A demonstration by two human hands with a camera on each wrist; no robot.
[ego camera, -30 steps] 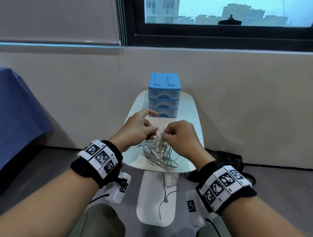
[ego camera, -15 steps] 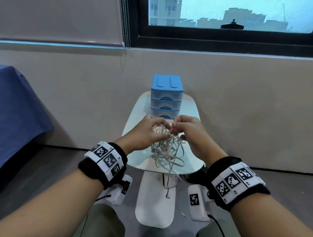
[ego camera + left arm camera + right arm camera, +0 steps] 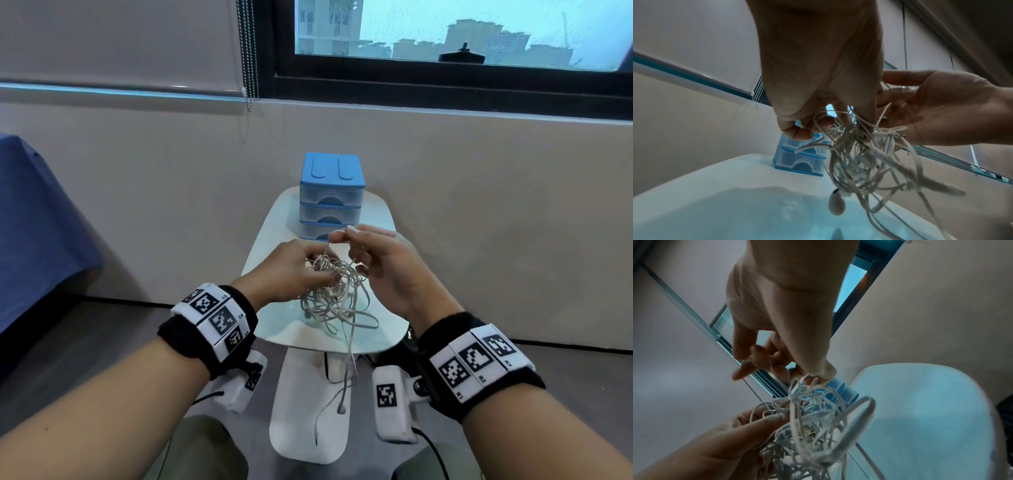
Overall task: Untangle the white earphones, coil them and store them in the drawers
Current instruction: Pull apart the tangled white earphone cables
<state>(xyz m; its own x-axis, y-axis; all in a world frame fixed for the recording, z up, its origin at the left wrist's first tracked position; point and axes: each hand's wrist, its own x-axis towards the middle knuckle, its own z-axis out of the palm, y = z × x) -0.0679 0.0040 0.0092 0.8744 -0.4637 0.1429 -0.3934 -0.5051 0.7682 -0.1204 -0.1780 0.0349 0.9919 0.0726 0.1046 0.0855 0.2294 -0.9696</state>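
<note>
At the left edge hangs a dark blue cloth [image 3: 37,222], well apart from the work. The left hand [image 3: 287,270] has its fingers curled round the upper left side of the tangled bundle of thin white earphone cords [image 3: 334,294], so its grip carries the mass; the left wrist view shows the cords bunched at its fingertips [image 3: 801,133]. The bundle hangs in the air between both hands, above the near part of the small white rounded counter [image 3: 274,219], with two loose ends trailing down past the counter's near edge and an earbud [image 3: 340,409] dangling at the bottom. Directly behind the bundle, on the counter's far end, stands the small blue plastic three-drawer box [image 3: 330,195], its drawers all closed.

The right hand [image 3: 387,270] pinches a single strand between thumb and forefinger just above the bundle, its other fingers loosely spread. That strand runs nearly straight down from the pinch into the knot, so the tangle lies below and slightly left of the right grip. Drawing it free probably means pulling up and rightward, away from the left hand.
</note>
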